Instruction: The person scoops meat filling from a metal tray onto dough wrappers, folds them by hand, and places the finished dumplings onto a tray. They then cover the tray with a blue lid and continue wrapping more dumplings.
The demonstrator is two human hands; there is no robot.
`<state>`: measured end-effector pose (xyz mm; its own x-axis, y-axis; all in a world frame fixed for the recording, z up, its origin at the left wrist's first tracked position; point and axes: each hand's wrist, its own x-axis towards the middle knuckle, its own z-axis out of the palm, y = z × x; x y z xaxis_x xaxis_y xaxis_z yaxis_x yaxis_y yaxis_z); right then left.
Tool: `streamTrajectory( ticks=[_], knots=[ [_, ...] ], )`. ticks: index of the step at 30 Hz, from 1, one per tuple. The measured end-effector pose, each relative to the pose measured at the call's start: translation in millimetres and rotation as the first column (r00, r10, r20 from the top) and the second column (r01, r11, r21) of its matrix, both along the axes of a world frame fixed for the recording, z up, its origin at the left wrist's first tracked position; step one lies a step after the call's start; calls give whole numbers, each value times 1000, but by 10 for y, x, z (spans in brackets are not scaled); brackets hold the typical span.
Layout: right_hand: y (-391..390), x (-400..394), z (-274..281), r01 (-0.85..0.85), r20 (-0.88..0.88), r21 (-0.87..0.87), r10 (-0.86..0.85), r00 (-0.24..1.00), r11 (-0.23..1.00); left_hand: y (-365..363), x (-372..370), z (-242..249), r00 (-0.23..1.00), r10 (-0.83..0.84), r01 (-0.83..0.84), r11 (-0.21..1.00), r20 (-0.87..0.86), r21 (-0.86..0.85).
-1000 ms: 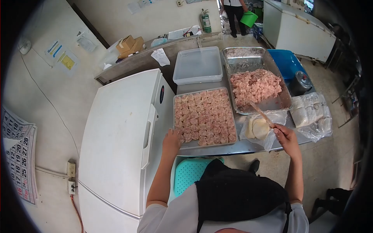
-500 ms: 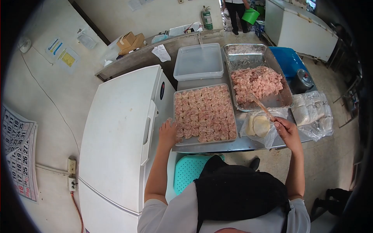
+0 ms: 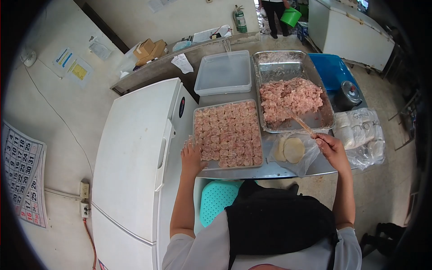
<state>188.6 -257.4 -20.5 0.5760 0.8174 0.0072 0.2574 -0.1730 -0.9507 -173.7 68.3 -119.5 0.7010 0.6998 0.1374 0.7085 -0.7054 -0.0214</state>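
The person's right hand (image 3: 330, 149) was closed around the end of a wooden stick (image 3: 302, 123), whose far end reached into the pink minced meat (image 3: 292, 99) in a deep metal pan (image 3: 326, 120). The left hand (image 3: 192, 157) lay at the left edge of a square tray (image 3: 216, 167), its fingers slightly spread; whether it gripped anything could not be told. Rows of small meat-filled dumplings (image 3: 228, 132) packed the tray. Round wrappers (image 3: 294, 150) lay on clear plastic (image 3: 310, 157) just in front of the pan, near the right hand. Behind the tray stood a clear plastic container (image 3: 223, 73), and bagged white packs (image 3: 360, 130) sat to the right.
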Motion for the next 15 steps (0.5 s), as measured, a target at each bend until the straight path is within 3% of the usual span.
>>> streamTrajectory(
  ticks=[2,4,8,12,14,15],
  knots=[
    [-5,97,6,-8,-5,-22,8,1000,1000,-161,99,104,999,3,-6,996,40,86],
    [-21,256,-39,-20,8,-17,20,1000,1000,-328,207,177,960,279,-271,927,-4,-258],
    [-52,580,-92,-57,41,-3,57,998,998,-396,295,-91,967,250,-255,938,-53,-236],
    [-56,851,-25,-99,138,66,89,986,993,-386,533,-168,939,334,-343,912,-76,-225],
    [-50,1008,6,-123,123,-22,125,984,992,-344,594,-248,933,353,-359,907,-64,-221],
    [-30,1079,43,-143,208,-67,154,966,987,-256,499,-418,926,376,-376,908,-39,-186]
  ],
)
